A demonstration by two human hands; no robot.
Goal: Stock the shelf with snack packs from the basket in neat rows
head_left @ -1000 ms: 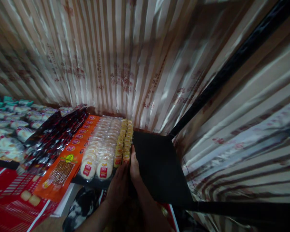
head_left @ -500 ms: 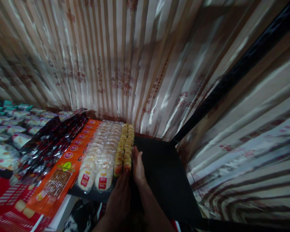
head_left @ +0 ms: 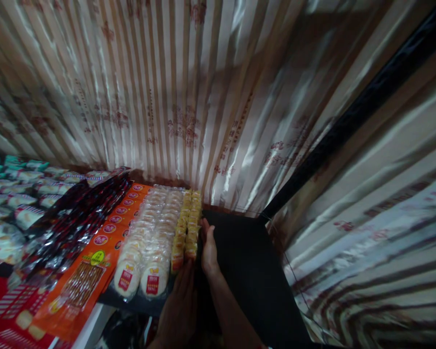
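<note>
Two rows of small yellow snack packets (head_left: 186,223) stand on the black shelf (head_left: 245,271). My left hand (head_left: 179,295) lies flat against their near end, its fingers stretched out. Along their right side rests my right hand (head_left: 209,249), fingers straight and thumb raised, with the palm turned to the packets. Neither hand grips anything. Just left of the yellow packets are two rows of round white crackers (head_left: 154,278) in clear wrappers, with red labels on the front ones.
Left of the crackers lie orange snack bags (head_left: 85,271), dark shiny packets (head_left: 85,213) and white wrapped snacks (head_left: 29,215). A red basket (head_left: 10,310) sits below at left. A striped curtain (head_left: 148,97) hangs behind, and a black post (head_left: 323,140) slants at right.
The view has shifted slightly, so the shelf sits a little lower. Both hands stay against the yellow packets, and the snacks keep their arrangement.
</note>
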